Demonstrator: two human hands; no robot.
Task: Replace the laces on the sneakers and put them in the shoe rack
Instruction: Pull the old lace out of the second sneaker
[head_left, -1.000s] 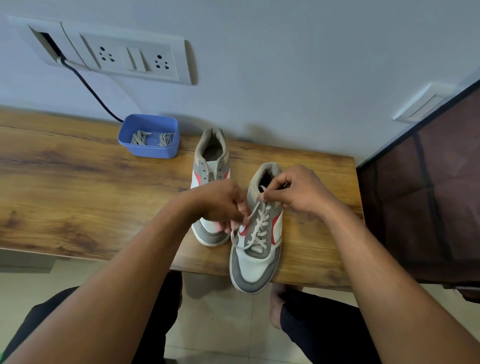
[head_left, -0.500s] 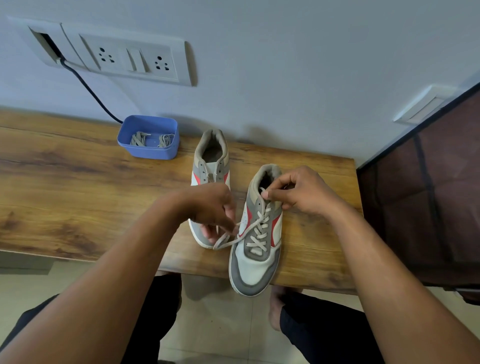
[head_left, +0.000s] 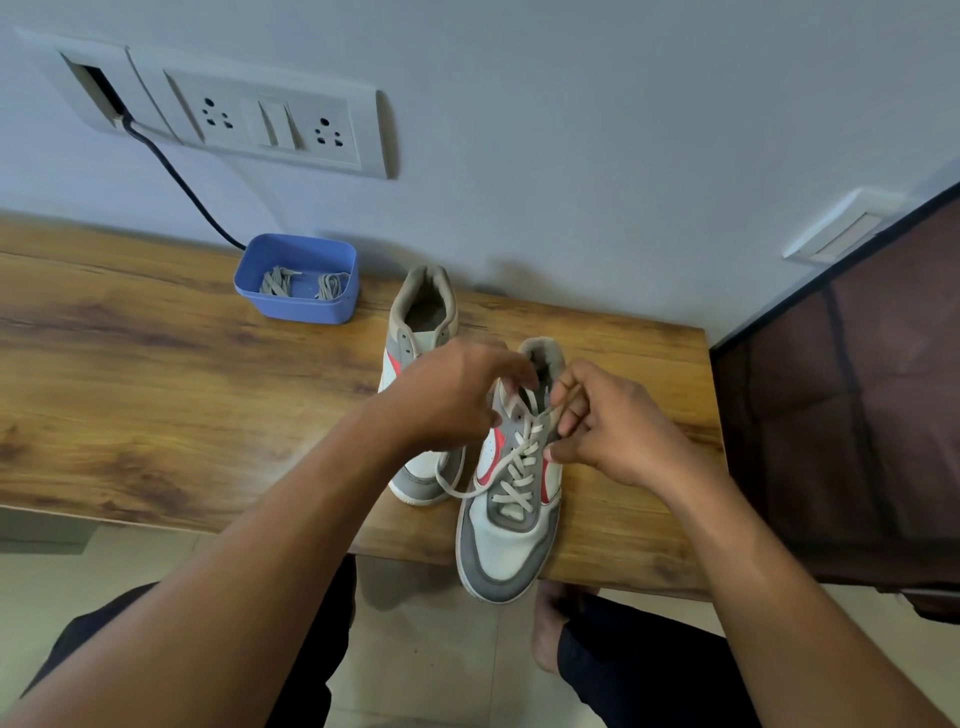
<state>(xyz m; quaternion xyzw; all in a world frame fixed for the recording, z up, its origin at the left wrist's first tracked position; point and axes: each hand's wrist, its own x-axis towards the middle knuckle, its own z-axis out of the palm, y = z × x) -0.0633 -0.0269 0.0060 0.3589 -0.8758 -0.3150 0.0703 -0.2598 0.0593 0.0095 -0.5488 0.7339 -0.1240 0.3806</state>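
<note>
Both grips pinch the white lace (head_left: 511, 470) of the near sneaker (head_left: 506, 551) on the bench (head_left: 156, 415): left hand (head_left: 457, 400) on its loose end, right hand (head_left: 608, 431) by the top eyelets.

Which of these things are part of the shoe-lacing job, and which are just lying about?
Part of the job: the near sneaker; its white lace, pinched by the left hand and right hand; the far sneaker, no lace showing; the blue tub holding grey laces.

Just lying about: the wall sockets; the black cable; the dark cabinet, perhaps the rack, cannot tell.
</note>
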